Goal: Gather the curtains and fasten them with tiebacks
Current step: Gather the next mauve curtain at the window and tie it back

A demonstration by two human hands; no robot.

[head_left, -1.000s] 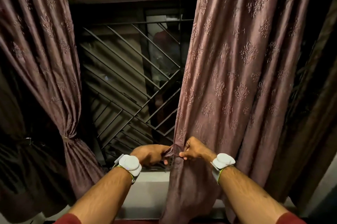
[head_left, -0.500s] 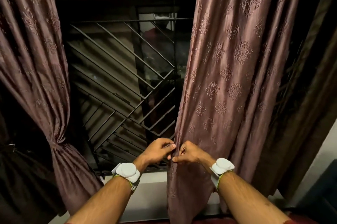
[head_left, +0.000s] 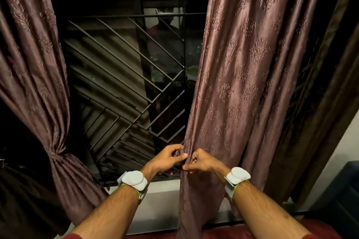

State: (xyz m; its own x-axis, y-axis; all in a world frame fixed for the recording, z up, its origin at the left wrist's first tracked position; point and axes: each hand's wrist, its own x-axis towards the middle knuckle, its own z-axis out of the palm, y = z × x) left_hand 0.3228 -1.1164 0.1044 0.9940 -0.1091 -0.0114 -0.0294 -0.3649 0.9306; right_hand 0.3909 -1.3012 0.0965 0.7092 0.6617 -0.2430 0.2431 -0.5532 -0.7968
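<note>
Both hands met at the inner edge of the right curtain (head_left: 242,75), low on the panel; the left hand (head_left: 167,158) had its fingers (head_left: 175,148) curled round a small bunch of that edge, thumb pressed against the fabric, while the right hand (head_left: 200,162) pinched the same edge just beside it, thumb and forefinger closed on the cloth; the two hands were nearly touching, and whether either also held a tieback could not be told, the folds between the fingers being too dark and small to read; above the fingers the right curtain hung loose and ungathered, its top cut off by the frame, its hem dropping below the hands and out of view behind the forearms; well to the left of the fingers the left curtain (head_left: 38,75) was drawn in at a waist by a tieback (head_left: 55,154), hard to make out against the matching cloth, its anchor lost in shadow; between the curtains, beyond the fingers, stood the window grille (head_left: 124,75) with slanted bars, the view past it murky; each wrist bore a white wrist device (head_left: 135,179); a darker drape (head_left: 318,114) hung far right of the fingers, partly cut off.
</note>
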